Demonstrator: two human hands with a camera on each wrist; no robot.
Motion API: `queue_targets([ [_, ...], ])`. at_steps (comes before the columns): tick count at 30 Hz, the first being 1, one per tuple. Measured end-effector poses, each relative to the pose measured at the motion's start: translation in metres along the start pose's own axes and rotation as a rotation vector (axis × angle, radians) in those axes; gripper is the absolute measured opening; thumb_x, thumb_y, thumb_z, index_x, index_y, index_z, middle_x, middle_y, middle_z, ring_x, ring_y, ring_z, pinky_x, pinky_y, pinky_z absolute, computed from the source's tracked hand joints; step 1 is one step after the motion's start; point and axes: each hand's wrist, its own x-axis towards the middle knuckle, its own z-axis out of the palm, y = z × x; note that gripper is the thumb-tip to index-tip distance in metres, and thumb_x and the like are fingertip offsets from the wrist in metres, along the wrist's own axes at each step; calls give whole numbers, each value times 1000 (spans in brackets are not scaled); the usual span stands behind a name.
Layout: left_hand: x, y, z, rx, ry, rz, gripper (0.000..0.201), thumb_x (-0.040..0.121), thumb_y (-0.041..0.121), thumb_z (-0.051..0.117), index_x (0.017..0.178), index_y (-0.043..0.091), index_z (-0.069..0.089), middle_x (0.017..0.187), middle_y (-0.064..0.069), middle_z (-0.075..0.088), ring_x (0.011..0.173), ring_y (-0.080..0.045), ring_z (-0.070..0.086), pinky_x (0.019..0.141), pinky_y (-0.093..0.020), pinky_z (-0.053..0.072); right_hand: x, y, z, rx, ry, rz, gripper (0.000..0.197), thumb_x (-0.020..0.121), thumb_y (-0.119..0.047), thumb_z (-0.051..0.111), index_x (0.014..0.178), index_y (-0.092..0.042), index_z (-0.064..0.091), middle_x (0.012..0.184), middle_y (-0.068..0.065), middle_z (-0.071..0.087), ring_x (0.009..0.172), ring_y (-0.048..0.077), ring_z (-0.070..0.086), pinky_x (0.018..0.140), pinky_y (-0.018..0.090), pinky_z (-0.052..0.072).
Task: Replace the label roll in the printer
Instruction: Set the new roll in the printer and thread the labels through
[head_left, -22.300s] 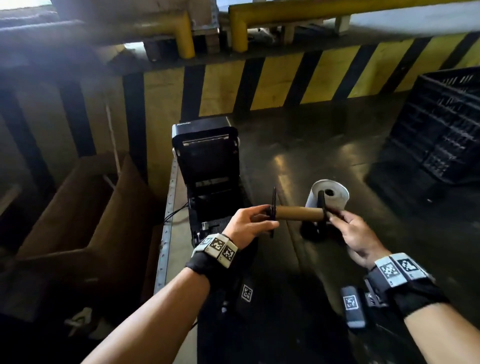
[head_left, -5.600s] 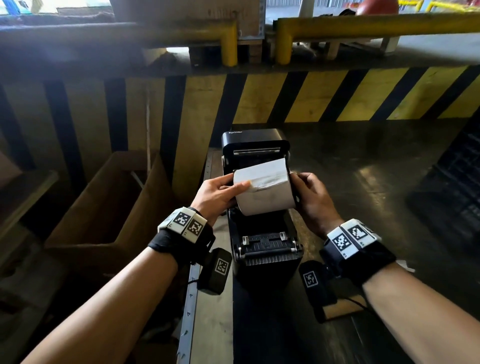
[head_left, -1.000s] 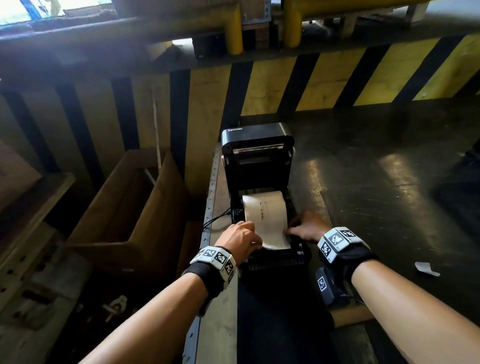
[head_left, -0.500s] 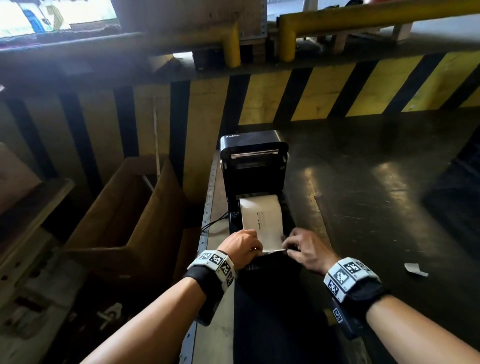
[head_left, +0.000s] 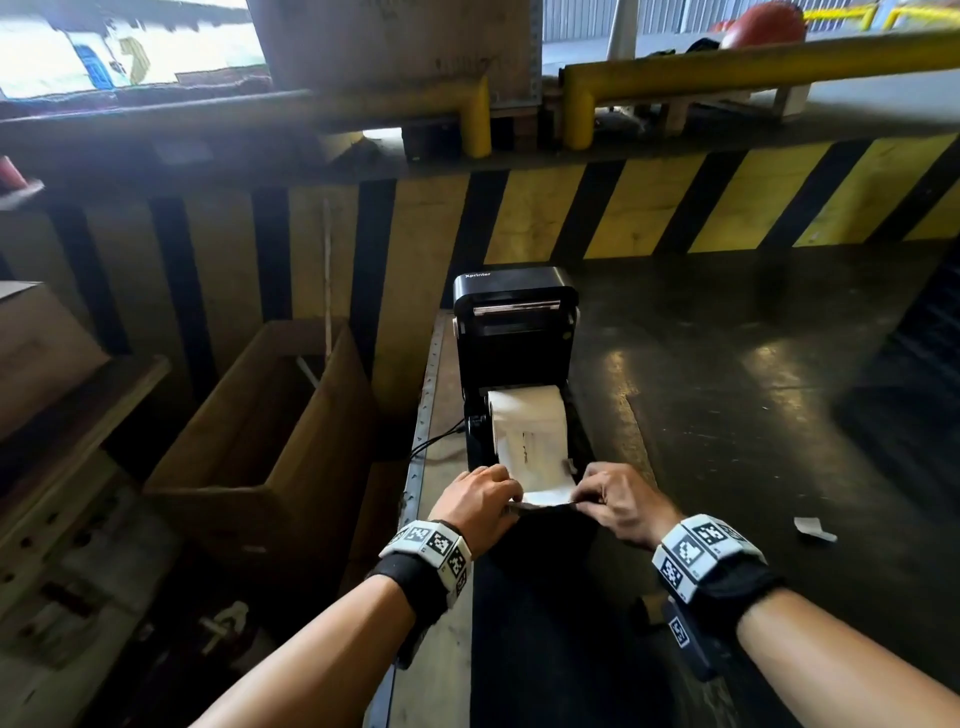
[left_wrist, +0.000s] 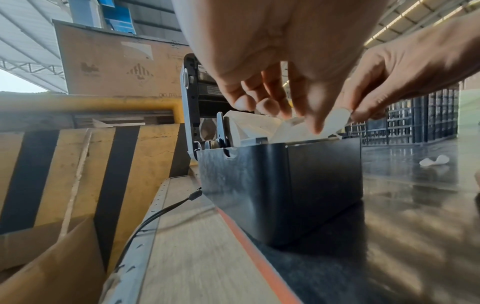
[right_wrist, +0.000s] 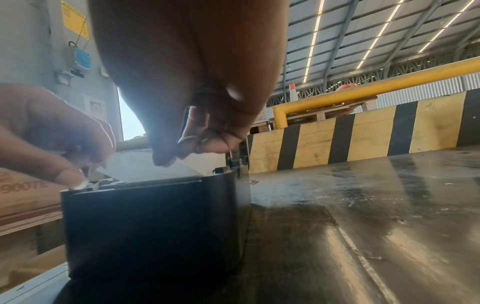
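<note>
Fingertips (left_wrist: 315, 123) of the left hand (head_left: 480, 501) pinch the left corner of the label strip (head_left: 545, 493), and the right hand (head_left: 621, 501) pinches the right corner, both holding the free end just over the front lip of the printer (head_left: 514, 332). Beyond the fingers the label roll (head_left: 527, 423) sits in the open bay, with the raised lid (head_left: 514, 306) behind it. The strip looks thin, light and floppy, likely to crease or tear if tugged unevenly; the two outer corners seem the right hold, pulling evenly so it lies flat between the guides. A paper scrap (head_left: 813, 530) lies well right of the right-hand fingers.
</note>
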Motion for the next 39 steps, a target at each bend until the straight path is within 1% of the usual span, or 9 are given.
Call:
queue_targets([
  [5, 1, -4, 2, -2, -1, -88, 26, 86, 36, 58, 103, 17, 64, 108, -5, 62, 103, -25, 57, 89, -36, 45, 2, -7, -2, -74, 61, 68, 18, 86, -21, 61, 96, -12, 73, 99, 3, 65, 90, 21, 62, 78, 34, 52],
  [13, 0, -5, 5, -102, 35, -119, 22, 85, 28, 58, 99, 18, 71, 101, -4, 67, 96, -25, 63, 87, -36, 50, -5, -10, -1, -141, -15, 169, 17, 85, -20, 56, 94, -19, 70, 101, 1, 62, 91, 24, 61, 78, 38, 52],
  [17, 1, -12, -5, -195, 3, -169, 25, 80, 21, 66, 103, 13, 72, 104, -8, 67, 95, -23, 63, 84, -23, 48, 2, -5, -14, -60, -110, 160, 23, 79, -12, 58, 97, -15, 71, 102, 4, 65, 96, 20, 62, 84, 28, 50],
  [19, 7, -21, -13, -257, 64, -249, 23, 80, 19, 68, 100, 10, 74, 99, -10, 70, 89, -22, 63, 80, -20, 45, 9, -2, -26, 47, -56, 194, 21, 78, -12, 60, 95, -12, 72, 101, 6, 70, 94, 19, 64, 82, 21, 47],
  [22, 22, -30, -20, -347, 99, -414, 24, 81, 26, 68, 98, 10, 74, 91, -7, 72, 83, -18, 62, 75, -20, 43, 23, 3, -40, 140, 65, 287, 18, 81, -23, 66, 92, -11, 71, 92, 4, 71, 87, 16, 62, 77, 20, 42],
  [25, 40, -31, -20, -394, 69, -484, 23, 80, 26, 70, 98, 12, 74, 97, -9, 75, 89, -21, 67, 79, -22, 48, 38, 6, -41, 114, 59, 357, 23, 80, -38, 69, 79, -15, 65, 79, 0, 62, 77, 16, 59, 70, 23, 41],
  [28, 53, -33, -17, -435, 37, -537, 25, 77, 26, 73, 99, 14, 75, 99, -8, 75, 90, -17, 67, 77, -20, 47, 52, 1, -34, 72, -22, 259, 20, 78, -37, 69, 70, -19, 62, 77, -1, 66, 75, 16, 63, 66, 24, 43],
  [33, 67, -40, -11, -485, -20, -588, 27, 73, 30, 77, 94, 13, 76, 96, -9, 75, 83, -16, 64, 76, -22, 48, 66, -25, -12, -5, -250, 5, 21, 84, -29, 65, 100, -17, 72, 103, 0, 72, 83, 7, 60, 67, 16, 41],
  [39, 74, -45, -6, -433, -72, -605, 24, 70, 33, 78, 85, 14, 76, 79, -5, 69, 75, -14, 59, 70, -23, 47, 74, -31, 2, -77, -303, -6, 25, 87, -27, 59, 110, -25, 69, 113, -3, 70, 99, 18, 64, 72, 25, 46],
])
